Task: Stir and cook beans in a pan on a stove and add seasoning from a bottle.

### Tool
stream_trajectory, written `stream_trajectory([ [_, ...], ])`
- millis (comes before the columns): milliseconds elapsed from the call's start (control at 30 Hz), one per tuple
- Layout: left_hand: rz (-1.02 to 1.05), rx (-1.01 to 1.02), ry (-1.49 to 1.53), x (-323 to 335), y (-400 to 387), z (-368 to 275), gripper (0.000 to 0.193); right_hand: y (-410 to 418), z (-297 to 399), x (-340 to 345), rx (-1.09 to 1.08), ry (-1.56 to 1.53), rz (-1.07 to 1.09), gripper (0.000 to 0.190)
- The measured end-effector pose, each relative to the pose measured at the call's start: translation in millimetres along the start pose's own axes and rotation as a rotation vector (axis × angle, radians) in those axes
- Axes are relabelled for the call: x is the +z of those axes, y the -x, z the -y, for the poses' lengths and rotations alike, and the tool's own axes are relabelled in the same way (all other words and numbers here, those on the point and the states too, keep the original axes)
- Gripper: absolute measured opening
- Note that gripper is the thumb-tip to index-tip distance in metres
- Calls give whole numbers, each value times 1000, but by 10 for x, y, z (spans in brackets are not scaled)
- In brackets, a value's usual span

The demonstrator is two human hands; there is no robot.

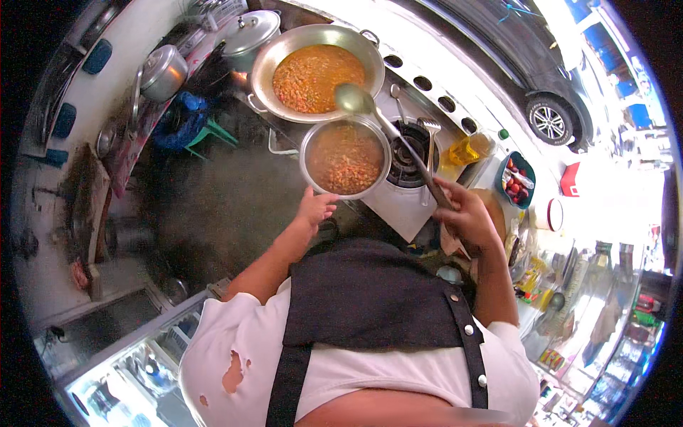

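My right hand (pixel 465 213) is closed around the handle of a long metal ladle (pixel 355 99). The ladle's bowl is over the near rim of a wide metal wok (pixel 261 69), which holds orange-brown stew (pixel 320 74). Just in front of the wok is a round metal pot (pixel 306 171) of chunky stew. My left hand (pixel 315 210) supports this pot at its near left rim, with the fingers beneath the edge. To the pot's right, a spoon (pixel 396 93) and a slotted metal turner (pixel 430 128) lie by a black gas burner (pixel 408 155).
A bottle of yellow oil (pixel 469 150) and a teal basket (pixel 504 179) of red produce stand at the right. Lidded metal pots (pixel 251 37) occupy the back left. A green plastic stool (pixel 213 133) is left of the wok. Beyond the perforated wall (pixel 435 92) is a parked car (pixel 512 58).
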State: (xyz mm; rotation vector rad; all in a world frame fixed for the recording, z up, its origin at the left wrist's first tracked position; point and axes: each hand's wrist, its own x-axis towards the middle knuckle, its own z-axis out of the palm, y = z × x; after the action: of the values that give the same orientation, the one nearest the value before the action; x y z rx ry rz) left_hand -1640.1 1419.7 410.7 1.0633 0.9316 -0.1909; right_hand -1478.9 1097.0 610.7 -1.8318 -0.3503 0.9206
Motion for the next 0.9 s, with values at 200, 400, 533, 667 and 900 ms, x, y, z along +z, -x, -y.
stream_trajectory([
  [200, -108, 54, 95, 265, 92, 86, 97, -1724, -325, -32, -661, 654, -293, 72],
  [400, -156, 96, 254, 286, 119, 247, 103, -2356, -65, 174, -149, 83, 25, 48],
  [533, -160, 98, 331, 279, 160, 306, 98, -2428, -69, 80, 100, -527, 320, 32],
  [667, -163, 96, 311, 206, 140, 338, 95, -2111, 20, 37, 236, -778, 340, 18],
  [900, -91, 74, 267, 181, 111, 237, 94, -1380, -27, -167, 186, -857, 456, 50],
])
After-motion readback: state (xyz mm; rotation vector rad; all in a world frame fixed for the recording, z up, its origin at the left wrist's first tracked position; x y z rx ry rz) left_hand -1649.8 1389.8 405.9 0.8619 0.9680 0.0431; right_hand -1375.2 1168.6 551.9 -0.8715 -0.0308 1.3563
